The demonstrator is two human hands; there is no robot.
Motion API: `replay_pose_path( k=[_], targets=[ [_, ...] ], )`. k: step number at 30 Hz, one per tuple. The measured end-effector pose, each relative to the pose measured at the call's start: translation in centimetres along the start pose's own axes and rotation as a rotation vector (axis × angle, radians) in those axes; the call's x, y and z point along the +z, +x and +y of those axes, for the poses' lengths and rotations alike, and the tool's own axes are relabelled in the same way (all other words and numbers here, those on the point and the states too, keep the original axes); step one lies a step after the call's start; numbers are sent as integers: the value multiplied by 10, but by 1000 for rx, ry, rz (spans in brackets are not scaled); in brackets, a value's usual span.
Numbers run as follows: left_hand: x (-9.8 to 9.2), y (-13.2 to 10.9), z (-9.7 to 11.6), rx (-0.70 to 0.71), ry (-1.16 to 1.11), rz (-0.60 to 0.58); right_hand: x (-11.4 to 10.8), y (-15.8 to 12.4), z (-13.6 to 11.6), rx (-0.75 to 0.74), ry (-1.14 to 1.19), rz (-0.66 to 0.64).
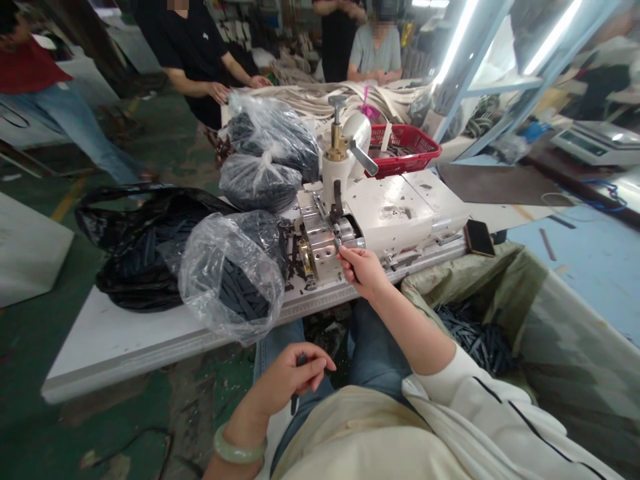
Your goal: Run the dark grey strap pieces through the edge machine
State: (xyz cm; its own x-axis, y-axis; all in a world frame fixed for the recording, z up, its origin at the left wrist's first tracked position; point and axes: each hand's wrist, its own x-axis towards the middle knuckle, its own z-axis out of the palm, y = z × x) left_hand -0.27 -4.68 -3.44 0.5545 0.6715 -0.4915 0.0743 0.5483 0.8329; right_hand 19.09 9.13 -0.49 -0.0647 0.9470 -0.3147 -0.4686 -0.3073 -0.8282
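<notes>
Over my lap, my left hand point(300, 375) is closed around a dark strip point(295, 404), whose ends show above and below the fingers. A pale green bangle sits on that wrist. My right hand point(366, 272) pinches at the front of a white bench machine point(335, 180), its fingertips close against the metal rollers point(346, 231). A bit of dark strip point(356, 275) shows within its curled fingers; the tip of the pinch is too small to make out. Left of the machine, an open clear plastic bag point(200, 280) holds several dark strips point(240, 290).
A black bag point(145, 287) of strips lies left; tied clear bags point(260, 180) stand behind. A red basket point(425, 160), a phone point(479, 238) and a green sack point(500, 273) with dark strips are on the right. Several people stand or sit beyond the bench.
</notes>
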Motion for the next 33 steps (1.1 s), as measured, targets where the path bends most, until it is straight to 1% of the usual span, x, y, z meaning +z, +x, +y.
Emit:
replay_pose_path(
  k=[4,8,10,12,14,15,16,17,18,20,21,22,23,24,25,26,27,28,29,30,31,32,33],
  targets=[
    [-6,-1,-2,-8,-48,16,3,12,-1,53,43,23],
    [-8,0,-4,-10,-63,11,9,14,-3,94,119,63],
    [-8,2,-5,-11,-72,7,15,14,-5,99,181,108],
    [-8,2,-5,-10,-82,1,18,13,-8,52,260,173],
    [-8,3,-5,2,-103,2,12,8,-13,-78,343,246],
    [-7,3,-6,15,-124,-2,2,3,-18,-172,382,290],
    [-7,2,-5,32,-158,-10,-13,-5,-23,-274,421,342],
    [-7,2,-5,54,-204,-16,-34,-15,-29,-380,459,411],
    [-7,3,-4,81,-264,-20,-60,-27,-34,-477,500,493],
    [-5,4,-1,141,-420,-23,-123,-57,-42,-610,605,685],
    [-4,6,2,171,-510,-17,-156,-73,-43,-589,638,779],
    [-3,8,4,196,-602,-9,-185,-90,-41,-512,657,858],
    [-2,10,7,215,-691,-2,-209,-105,-35,-416,669,891],
    [0,13,11,224,-769,1,-225,-119,-26,-331,685,919],
    [2,17,14,232,-835,4,-231,-131,-15,-249,697,890],
    [5,20,17,241,-889,8,-227,-140,-2,-203,689,882],
    [8,24,19,252,-929,11,-214,-147,12,-130,670,828],
    [12,28,21,266,-958,18,-194,-152,26,-24,636,734],
    [16,32,23,284,-974,30,-168,-155,39,113,580,577],
    [20,35,25,304,-975,48,-140,-156,51,255,491,355],
    [25,38,26,328,-959,74,-111,-156,62,367,384,105],
    [28,39,26,359,-927,108,-85,-156,70,431,286,-110],
    [31,40,26,399,-879,150,-63,-154,77,455,208,-267]
  ],
)
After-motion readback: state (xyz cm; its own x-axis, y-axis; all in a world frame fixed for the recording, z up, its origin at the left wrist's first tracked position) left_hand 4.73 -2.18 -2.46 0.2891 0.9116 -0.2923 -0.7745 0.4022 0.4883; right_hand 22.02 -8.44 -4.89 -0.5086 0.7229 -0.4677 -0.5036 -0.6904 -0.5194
